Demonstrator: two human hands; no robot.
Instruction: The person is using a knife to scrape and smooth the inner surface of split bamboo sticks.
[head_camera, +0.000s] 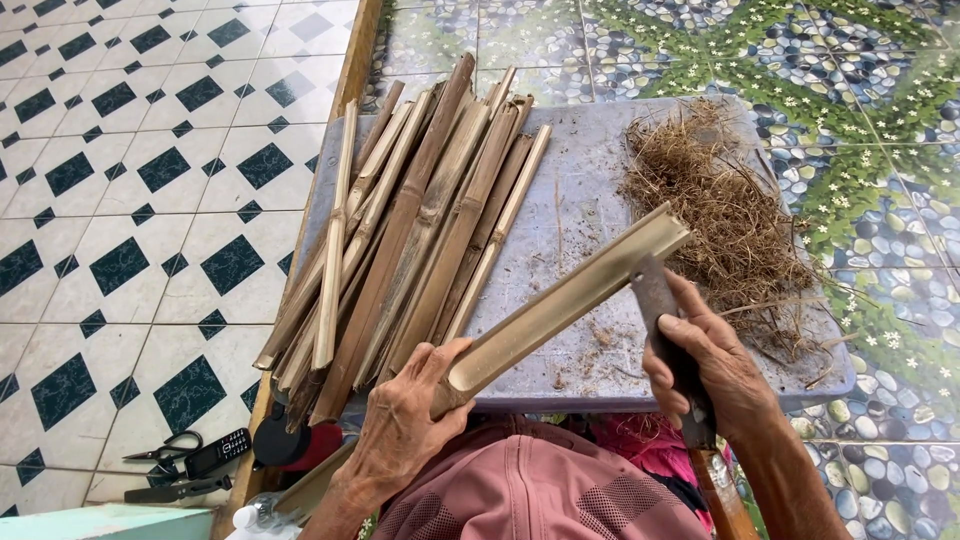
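Left hand (400, 430) closes around the near end of a long split bamboo piece, tan and trough-shaped (565, 300), which slants up to the right over a grey stone slab (590, 180). Right hand (715, 365) is clenched on the handle of a dark metal blade (655, 295); the blade meets the bamboo near its far end. A pile of split bamboo slats (420, 220) lies left on the slab, a heap of dry brown shavings (725, 215) right. Black scissors (165, 447) rest on the tiled floor.
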